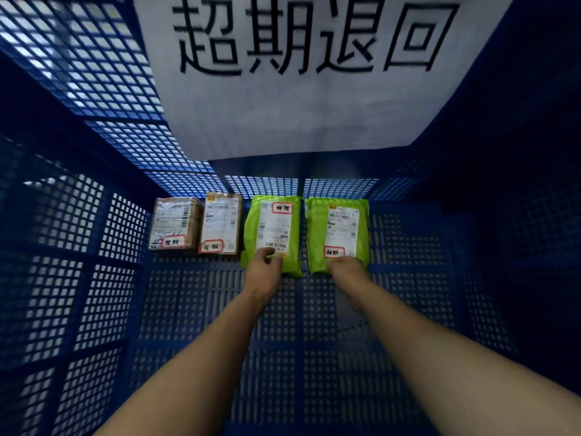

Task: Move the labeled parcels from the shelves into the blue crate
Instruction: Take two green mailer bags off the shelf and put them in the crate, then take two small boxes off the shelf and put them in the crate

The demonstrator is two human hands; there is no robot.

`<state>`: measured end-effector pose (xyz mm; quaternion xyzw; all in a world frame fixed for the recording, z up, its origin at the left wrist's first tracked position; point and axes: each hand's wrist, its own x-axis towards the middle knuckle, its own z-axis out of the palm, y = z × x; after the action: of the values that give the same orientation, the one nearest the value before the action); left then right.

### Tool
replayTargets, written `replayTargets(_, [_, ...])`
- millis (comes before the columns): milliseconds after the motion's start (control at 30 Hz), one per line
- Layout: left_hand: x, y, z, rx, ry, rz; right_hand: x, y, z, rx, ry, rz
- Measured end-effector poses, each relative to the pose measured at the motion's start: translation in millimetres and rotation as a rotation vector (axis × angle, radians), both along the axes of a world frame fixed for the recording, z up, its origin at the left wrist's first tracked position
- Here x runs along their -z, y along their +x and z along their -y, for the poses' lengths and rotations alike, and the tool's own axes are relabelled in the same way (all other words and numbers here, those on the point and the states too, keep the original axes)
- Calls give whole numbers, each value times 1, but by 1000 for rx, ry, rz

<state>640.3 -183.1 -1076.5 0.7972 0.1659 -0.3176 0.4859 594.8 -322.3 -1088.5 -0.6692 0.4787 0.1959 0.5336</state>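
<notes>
Left green mailer (273, 231): lies flat on the crate floor with its near edge under the left hand. It is a soft plastic pouch, judged light, limp and slightly slick, and it will likely sag if lifted by one corner.
Right green mailer (338, 234): just beside the first across a narrow gap, with its near edge under the right hand. Same soft build, judged equally light.
Best hold: judged to be the near short edge, thumb above and fingers below, clear of the printed label.
Left hand (263, 272): thumb and fingers pinch the near edge of the left green mailer.
Right hand (347, 270): lies over the near edge of its mailer. The fingers are hidden, so it cannot be told whether it grasps or merely rests.
Brown boxes (221, 228): two, beyond and to the left of the left-hand grip, in the same row. Stiff card, judged firmer to hold by the sides.
Blue crate (94, 231): lattice floor and walls surround both grips.
White sign (298, 89): on the far wall, above the row.
</notes>
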Motion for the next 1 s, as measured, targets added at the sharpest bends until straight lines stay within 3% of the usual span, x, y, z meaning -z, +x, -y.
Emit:
replayTargets(300, [-198,18,6,67,-56,374,-217,32,-31,-160,-12,446])
replayTargets(767, [-670,76,-60,-106,-204,923,-693,92,-73,-258,-134,1100])
replayTargets(1000, [-881,51,-108,-164,-312,1233,-887,75,-121,-249,-107,1389])
